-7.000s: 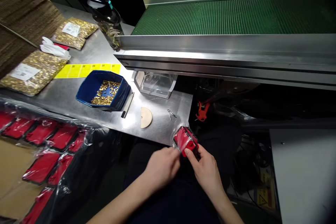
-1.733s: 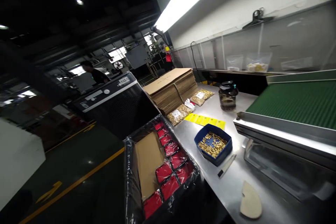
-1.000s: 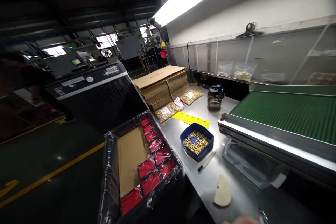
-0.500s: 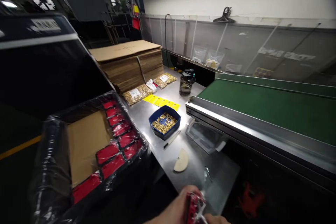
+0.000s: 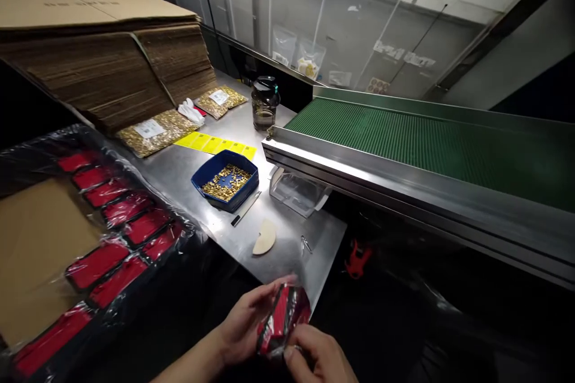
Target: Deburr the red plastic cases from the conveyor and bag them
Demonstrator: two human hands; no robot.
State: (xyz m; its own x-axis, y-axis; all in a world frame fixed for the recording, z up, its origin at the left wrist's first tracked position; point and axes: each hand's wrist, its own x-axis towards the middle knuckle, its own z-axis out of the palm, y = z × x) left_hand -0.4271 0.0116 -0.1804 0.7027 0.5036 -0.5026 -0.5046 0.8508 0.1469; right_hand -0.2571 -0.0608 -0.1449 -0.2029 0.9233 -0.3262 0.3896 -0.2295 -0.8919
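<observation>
Holding a film-wrapped red-and-black piece, the left hand curls around it from the left, and the right hand pinches its near end. The piece is nearer the wearer than the blue bin and rightward of it. A black-tipped stick lies just beside the bin; yellow labels lie behind it, a green conveyor stands to its right, and a box with red pieces to its left.

Glossy clear plastic film wrapped the red-and-black part; the tabletop looked smooth, shiny metal, the conveyor belt ribbed, the cardboard stack matt and rough.
</observation>
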